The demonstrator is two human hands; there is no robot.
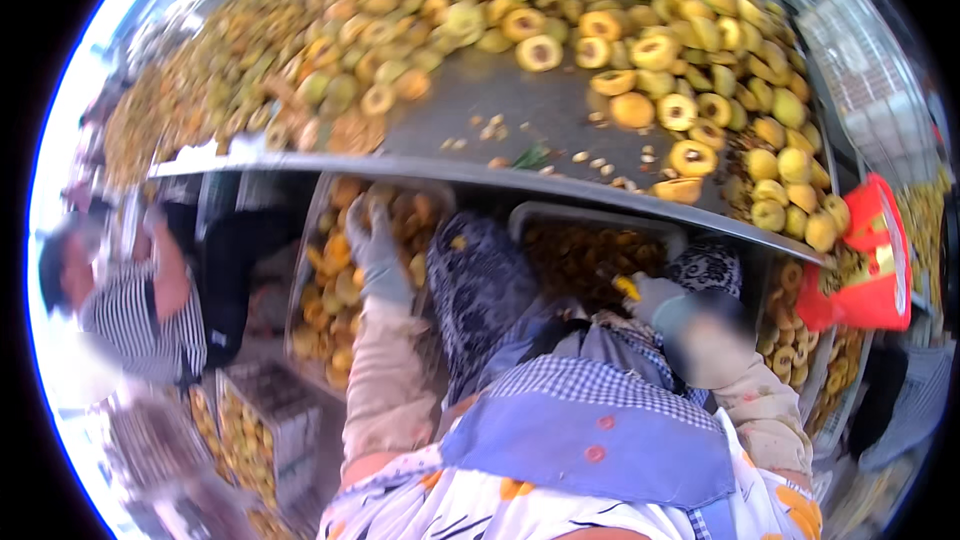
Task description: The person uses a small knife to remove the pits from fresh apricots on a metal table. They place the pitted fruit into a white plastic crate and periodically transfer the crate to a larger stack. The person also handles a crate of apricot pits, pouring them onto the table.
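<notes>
My left hand (377, 250), in a pale glove, reaches over a crate of halved yellow peaches (335, 258) below the table's near edge. Its fingers are stretched out and apart on the fruit, with nothing seen held in them. My right hand (660, 300), also gloved, is near my right knee. It is closed around a small tool with a yellow handle (627, 287); the tool's working end is too small to make out. Between my knees stands a tub (595, 215) holding dark brown pieces, perhaps pits and scraps.
A metal table (480, 100) spans the far side, heaped with whole and halved peaches (690, 30). Pit bits and a green leaf (533, 155) lie on it. At right hangs a red bag (870, 260). Another person (145, 310) sits at left, near crates of fruit (265, 420).
</notes>
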